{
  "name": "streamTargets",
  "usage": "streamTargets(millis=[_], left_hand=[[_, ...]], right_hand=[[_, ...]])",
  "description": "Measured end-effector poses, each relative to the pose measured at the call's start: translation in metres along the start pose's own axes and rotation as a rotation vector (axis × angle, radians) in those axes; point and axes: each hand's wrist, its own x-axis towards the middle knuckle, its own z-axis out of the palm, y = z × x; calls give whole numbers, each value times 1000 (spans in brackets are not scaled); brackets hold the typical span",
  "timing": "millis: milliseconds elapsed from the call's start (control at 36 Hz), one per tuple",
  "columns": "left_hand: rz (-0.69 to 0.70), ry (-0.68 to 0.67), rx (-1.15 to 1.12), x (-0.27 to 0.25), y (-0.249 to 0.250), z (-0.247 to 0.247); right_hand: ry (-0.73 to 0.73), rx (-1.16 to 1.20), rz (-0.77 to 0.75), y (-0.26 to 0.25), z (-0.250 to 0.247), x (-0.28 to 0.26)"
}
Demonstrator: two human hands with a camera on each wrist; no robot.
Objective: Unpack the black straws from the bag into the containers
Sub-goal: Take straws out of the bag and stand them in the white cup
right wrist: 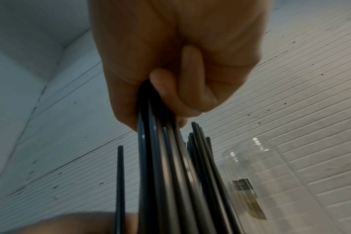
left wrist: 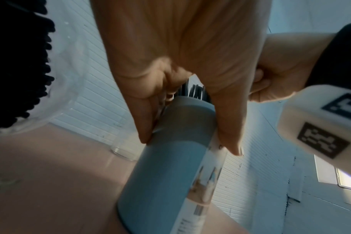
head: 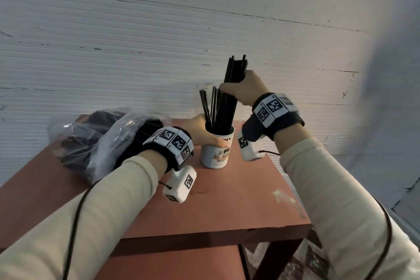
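Observation:
A grey-white labelled cup stands on the red-brown table, and my left hand grips it near the rim; the left wrist view shows thumb and fingers wrapped round the cup. My right hand grips a bundle of black straws whose lower ends sit inside the cup. Several loose straws lean in the cup beside the bundle. In the right wrist view the fingers curl round the straws. A clear plastic bag holding many black straws lies on the table at the left.
A clear empty glass stands behind the cup, close to the white ribbed wall. The table's front edge and right corner lie near my right forearm. A lower shelf shows beneath the table.

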Motion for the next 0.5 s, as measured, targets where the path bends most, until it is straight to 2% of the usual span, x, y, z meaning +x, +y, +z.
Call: streamTargets(millis=[83,250,306,389,500], left_hand=[[29,-5,21,-2,0,-1],[48,13,51,-4,1,0],[54,9,33,-5,1,0],[50,-9,11,-6,2,-1],[38,-9,-13,-4,0,-1]], right_hand=[[-127,-70,53,7,8,-2],[-183,-136,59,17,15,-14],[-120,-117,17,20,15,-16],[57,-123,-79,24,17,-20],[274,-72,-348,26,22,-21]])
